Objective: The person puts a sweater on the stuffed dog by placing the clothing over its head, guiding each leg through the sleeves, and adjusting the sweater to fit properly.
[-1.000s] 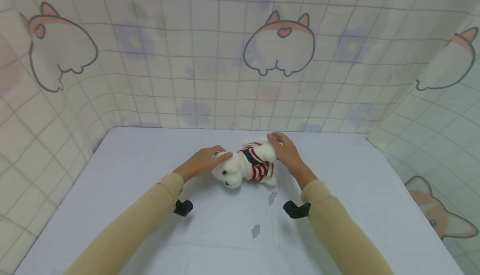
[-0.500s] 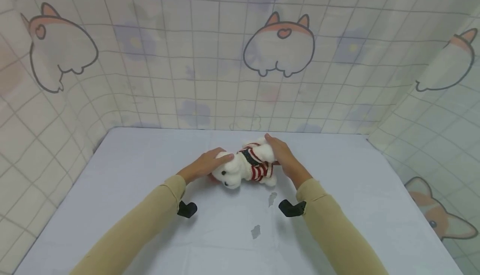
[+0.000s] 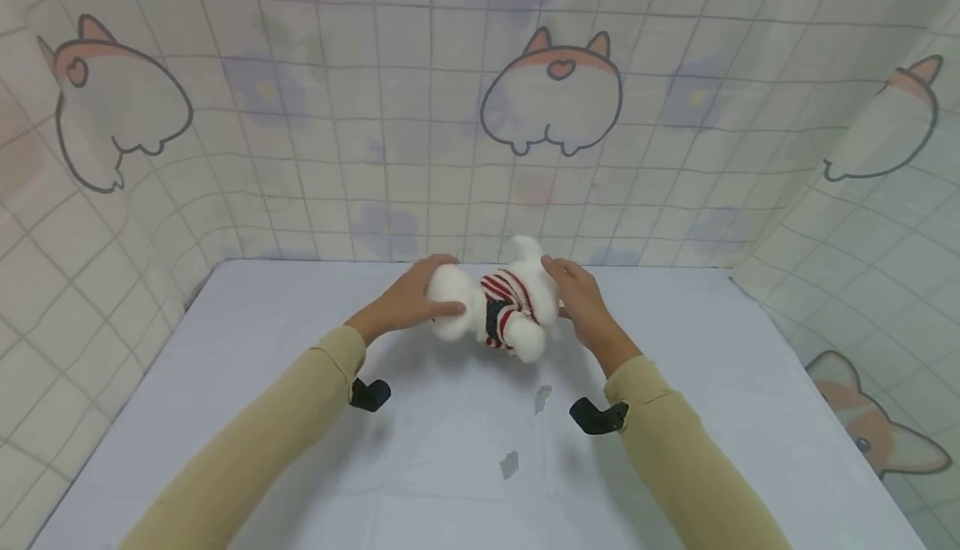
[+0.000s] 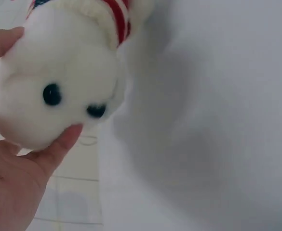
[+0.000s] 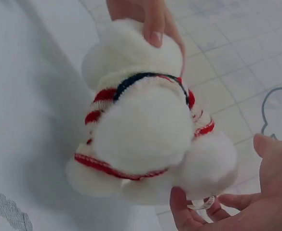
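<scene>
A white plush dog (image 3: pixel 452 287) in a red-and-white striped sweater lies sideways between both hands, seemingly raised above the table, with a shadow below it. My left hand (image 3: pixel 405 296) grips its head, thumb on the near side. In the left wrist view, the dark eye and nose of the plush dog (image 4: pixel 59 62) show beside the thumb. My right hand (image 3: pixel 588 307) holds the toy's lower end by the legs. A small pale tag (image 5: pixel 203 204) appears by the fingers of the right hand (image 5: pixel 256 207) in the right wrist view.
The table (image 3: pixel 442 467) has a white cover with two small grey patches (image 3: pixel 510 464). Grid-patterned cloth (image 3: pixel 337 158) with corgi drawings hangs behind and at both sides. A black wrist mount (image 3: pixel 597 417) sits under each sleeve.
Both hands have lifted the plush dog and rolled it, so its face has turned out of the head view. A white limb now points up at the back.
</scene>
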A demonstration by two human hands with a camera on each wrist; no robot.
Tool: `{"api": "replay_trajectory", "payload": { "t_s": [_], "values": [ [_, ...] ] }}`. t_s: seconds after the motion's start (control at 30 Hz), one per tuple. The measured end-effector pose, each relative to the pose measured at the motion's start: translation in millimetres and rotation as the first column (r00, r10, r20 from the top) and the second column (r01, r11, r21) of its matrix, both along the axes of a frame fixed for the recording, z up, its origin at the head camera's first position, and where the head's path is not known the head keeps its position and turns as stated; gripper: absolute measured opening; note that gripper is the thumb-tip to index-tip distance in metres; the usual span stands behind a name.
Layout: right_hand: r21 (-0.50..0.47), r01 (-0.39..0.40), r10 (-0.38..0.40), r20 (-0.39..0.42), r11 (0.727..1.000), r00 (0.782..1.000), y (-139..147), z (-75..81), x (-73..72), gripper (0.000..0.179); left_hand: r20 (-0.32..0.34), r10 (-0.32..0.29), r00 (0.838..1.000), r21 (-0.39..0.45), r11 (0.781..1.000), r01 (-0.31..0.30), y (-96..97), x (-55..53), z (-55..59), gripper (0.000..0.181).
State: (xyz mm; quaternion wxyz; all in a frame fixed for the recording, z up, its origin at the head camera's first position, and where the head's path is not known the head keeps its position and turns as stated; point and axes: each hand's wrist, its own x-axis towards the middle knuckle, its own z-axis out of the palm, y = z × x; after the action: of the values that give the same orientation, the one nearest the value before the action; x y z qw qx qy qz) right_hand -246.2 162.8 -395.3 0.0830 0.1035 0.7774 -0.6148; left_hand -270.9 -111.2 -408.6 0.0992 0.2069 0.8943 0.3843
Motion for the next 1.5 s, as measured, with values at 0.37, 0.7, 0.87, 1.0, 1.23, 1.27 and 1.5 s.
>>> {"api": "replay_trajectory", "payload": {
  "t_s": [0.37,0.7,0.87,1.0,1.23,1.27,1.5],
  "values": [
    [0.008,-0.104,0.103,0.08,0.995,0.991,9,-18.5,6.3,0.079,-0.279,-0.178,0.944,-0.071,0.984,0.165,18.3,-10.3,44.1,0.066],
    [0.186,-0.246,0.233,0.09,0.951,0.968,-4,-47.5,24.0,0.058,-0.407,-0.332,0.851,-0.269,0.934,0.235,47.0,-1.9,47.2,0.048],
    [0.279,-0.259,0.253,0.058,0.925,0.966,-8,-55.6,28.8,0.056,-0.514,-0.391,0.764,-0.364,0.905,0.219,55.7,3.1,42.5,0.046],
    [0.34,-0.209,0.213,0.025,0.917,0.977,-13,-62.1,30.7,0.049,-0.564,-0.402,0.721,-0.41,0.895,0.178,57.2,6.9,39.1,0.038],
    [0.383,-0.165,0.184,-0.012,0.909,0.983,-34,-68.6,34.5,0.038,-0.654,-0.468,0.594,-0.502,0.856,0.122,54.2,2.6,33.1,0.022],
    [0.374,-0.17,0.191,-0.02,0.912,0.981,-37,-68.9,35.3,0.038,-0.654,-0.46,0.601,-0.495,0.86,0.119,54.0,1.5,32.3,0.022],
    [0.387,-0.166,0.211,-0.077,0.907,0.974,-43,-61.2,39.4,0.034,-0.694,-0.338,0.636,-0.348,0.93,0.116,49.8,1.6,25.7,0.022]
  ]
}}
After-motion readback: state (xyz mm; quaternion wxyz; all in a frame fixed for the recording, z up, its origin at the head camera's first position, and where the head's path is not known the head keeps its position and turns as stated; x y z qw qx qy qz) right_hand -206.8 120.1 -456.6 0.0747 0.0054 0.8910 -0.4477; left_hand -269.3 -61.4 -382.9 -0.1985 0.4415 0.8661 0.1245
